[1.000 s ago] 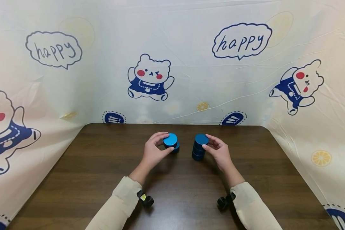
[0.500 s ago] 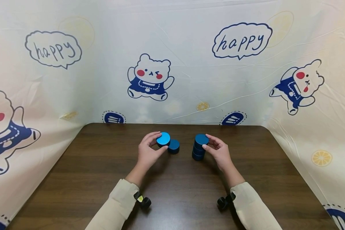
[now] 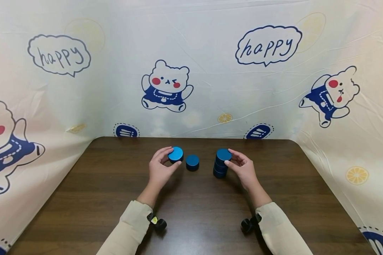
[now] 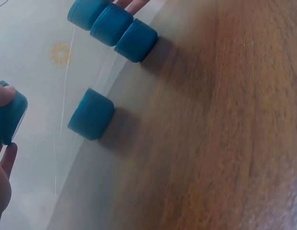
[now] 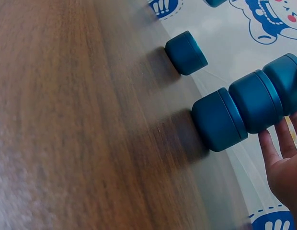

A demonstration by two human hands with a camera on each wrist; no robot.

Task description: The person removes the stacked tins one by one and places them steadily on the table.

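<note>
My left hand [image 3: 158,170] pinches a small round blue tin [image 3: 176,154] by its sides, thumb in front and fingers behind. The left wrist view shows this held tin [image 4: 8,117] up off the wooden table [image 4: 225,120]. A single blue tin [image 3: 192,162] stands upright on the table just to its right. Further right, three blue tins are stacked in an upright column [image 3: 220,169]. My right hand [image 3: 246,170] grips the top tin [image 3: 224,155] from the right. In the right wrist view the bottom tin [image 5: 219,120] rests on the table.
A pale printed cloth [image 3: 210,88] with bears and "happy" bubbles hangs behind and beside the table. The table's far edge [image 3: 198,138] lies close behind the tins. A black wrist camera [image 3: 160,224] sits at the left cuff, another camera [image 3: 247,225] at the right.
My left hand has carried its tin leftward, away from above the single tin, which now shows fully. The right hand and the stack stay where they were.
</note>
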